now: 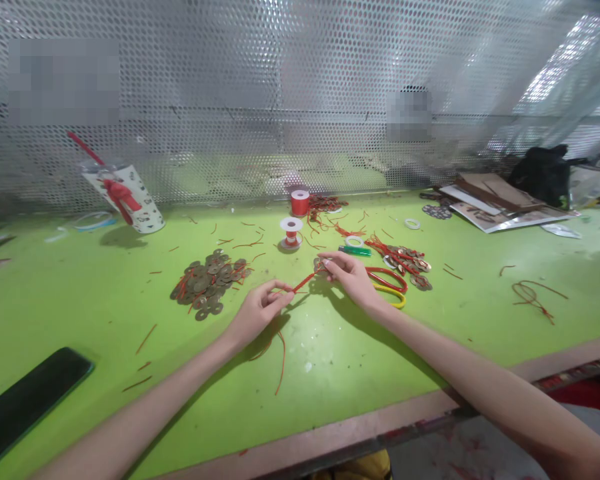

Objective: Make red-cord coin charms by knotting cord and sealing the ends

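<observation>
A red braided cord (304, 283) is stretched between my two hands above the green table. My left hand (265, 305) pinches its lower end, and loose red strands (281, 363) hang below that hand. At the upper end my right hand (347, 272) is closed on the cord, by a round coin (318, 264) at the fingertips. Scissors with red and yellow handles (391, 297) lie partly hidden under my right wrist. To the left of my hands is a pile of dull brass coins (205, 280) with red threads among them.
Beyond my hands stand two spools of red thread (291, 235) (300, 203). A green lighter (356, 251) and tied coins (405, 260) lie right of centre. At left are a tilted tumbler (147, 207) and a dark phone (33, 407). Papers (500, 207) and a black bag (543, 175) lie far right.
</observation>
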Available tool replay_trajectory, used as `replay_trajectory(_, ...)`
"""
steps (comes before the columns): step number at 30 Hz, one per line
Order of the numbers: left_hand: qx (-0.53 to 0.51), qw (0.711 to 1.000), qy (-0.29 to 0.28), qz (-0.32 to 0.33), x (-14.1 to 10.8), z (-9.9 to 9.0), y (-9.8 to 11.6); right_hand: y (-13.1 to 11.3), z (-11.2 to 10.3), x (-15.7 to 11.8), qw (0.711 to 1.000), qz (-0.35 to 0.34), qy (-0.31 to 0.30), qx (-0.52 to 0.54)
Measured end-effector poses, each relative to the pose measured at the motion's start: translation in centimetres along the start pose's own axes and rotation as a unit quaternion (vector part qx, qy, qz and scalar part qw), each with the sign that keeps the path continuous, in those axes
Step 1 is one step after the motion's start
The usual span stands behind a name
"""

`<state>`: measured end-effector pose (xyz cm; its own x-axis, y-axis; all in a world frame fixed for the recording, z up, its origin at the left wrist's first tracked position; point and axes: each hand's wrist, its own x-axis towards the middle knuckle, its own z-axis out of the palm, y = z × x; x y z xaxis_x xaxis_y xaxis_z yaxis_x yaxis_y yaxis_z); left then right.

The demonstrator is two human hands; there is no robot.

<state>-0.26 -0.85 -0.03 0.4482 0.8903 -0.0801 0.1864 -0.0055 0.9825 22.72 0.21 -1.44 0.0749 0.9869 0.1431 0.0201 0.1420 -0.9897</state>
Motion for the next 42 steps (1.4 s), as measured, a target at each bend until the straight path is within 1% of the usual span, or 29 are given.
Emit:
replay_trajectory(3,0.002,1.0,0.014,-0.004,0.1,-0.1,0.0,0.2,0.0,0.0,1.0,0.008,0.003,0.01)
replay_trajectory(6,0.004,1.0,0.018,0.01,0.1,-0.2,0.0,0.5,-0.1,0.2,1.0,0.01,0.001,0.009)
replay_trajectory(8,0.022,0.999,-0.001,0.028,-0.1,-0.1,0.0,0.6,-0.2,0.3,1.0,0.009,0.007,0.001)
replay_trajectory(10,0.087,0.993,-0.039,0.063,-0.6,0.2,-0.1,0.6,-0.4,0.4,1.0,-0.001,0.021,-0.011)
replay_trajectory(12,0.192,0.97,-0.085,0.123,-1.3,0.6,-0.4,0.5,-0.4,0.4,0.999,-0.024,0.033,-0.027)
replay_trajectory(14,0.288,0.931,-0.114,0.195,-2.0,0.9,-0.7,0.2,-0.2,0.3,0.997,-0.05,0.031,-0.048)
replay_trajectory(16,0.35,0.894,-0.114,0.256,-2.6,0.9,-1.0,0.0,-0.1,0.1,0.995,-0.071,0.022,-0.069)
replay_trajectory(18,0.383,0.867,-0.1,0.304,-3.4,0.4,-1.2,0.0,0.0,0.1,0.993,-0.082,0.014,-0.084)
replay_trajectory(20,0.4,0.855,-0.079,0.32,-4.3,-0.4,-1.3,0.2,0.0,0.2,0.993,-0.08,0.018,-0.087)
replay_trajectory(23,0.431,0.842,-0.047,0.321,-6.4,-1.8,-1.4,0.7,-0.1,0.6,0.993,-0.073,0.042,-0.089)
replay_trajectory(24,0.449,0.832,-0.047,0.322,-7.1,-2.1,-1.4,0.8,-0.1,0.7,0.992,-0.073,0.048,-0.09)
replay_trajectory(25,0.466,0.817,-0.039,0.337,-7.9,-2.3,-1.4,1.0,-0.1,0.7,0.992,-0.072,0.047,-0.089)
replay_trajectory(27,0.501,0.781,-0.011,0.374,-9.1,-2.7,-1.3,1.0,0.1,0.7,0.994,-0.066,0.032,-0.079)
replay_trajectory(28,0.511,0.767,-0.005,0.387,-9.4,-2.8,-1.3,1.0,0.3,0.7,0.995,-0.063,0.021,-0.072)
replay_trajectory(29,0.517,0.761,-0.006,0.392,-9.6,-2.9,-1.3,0.9,0.4,0.6,0.996,-0.062,0.013,-0.066)
replay_trajectory(30,0.518,0.763,-0.01,0.386,-9.6,-3.0,-1.2,0.9,0.6,0.5,0.996,-0.061,0.008,-0.063)
replay_trajectory(31,0.513,0.773,-0.015,0.372,-9.3,-3.1,-1.2,0.8,0.7,0.4,0.996,-0.061,0.005,-0.062)
replay_trajectory(33,0.488,0.811,0.004,0.323,-8.2,-3.2,-1.2,0.6,0.8,0.4,0.997,-0.059,0.003,-0.058)
replay_trajectory(35,0.454,0.85,0.029,0.265,-6.4,-3.0,-1.2,0.5,0.7,0.3,0.997,-0.054,0.002,-0.049)
replay_trajectory(36,0.438,0.865,0.042,0.241,-5.4,-2.8,-1.1,0.4,0.7,0.3,0.998,-0.052,0.004,-0.045)
replay_trajectory(38,0.408,0.89,0.031,0.203,-3.3,-2.0,-0.9,0.4,0.5,0.4,0.998,-0.05,0.009,-0.041)
replay_trajectory(42,0.341,0.924,0.003,0.174,-0.1,0.1,-0.3,0.6,0.2,0.4,0.998,-0.042,0.012,-0.036)
